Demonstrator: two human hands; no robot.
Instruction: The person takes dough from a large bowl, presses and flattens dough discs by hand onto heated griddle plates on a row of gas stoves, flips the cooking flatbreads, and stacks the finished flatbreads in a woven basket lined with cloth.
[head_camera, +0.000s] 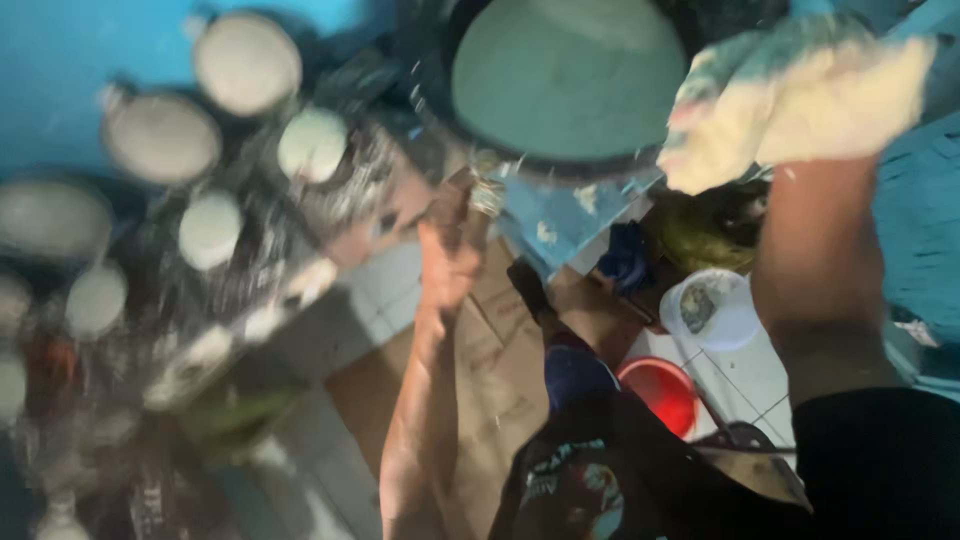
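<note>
While hands grip its rim, the bucket (568, 80) holds teal paint.

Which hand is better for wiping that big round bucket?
Probably the right hand: it holds a pale, paint-stained cloth right beside the big round bucket. The left hand sits lower, below the bucket's rim, with no cloth.

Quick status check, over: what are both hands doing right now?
Left hand bare, raised by the round dark pan's rim. Right hand in a paint-smeared pale glove at the pan's other side. Grip unclear, picture blurred. Red bucket below.
</note>
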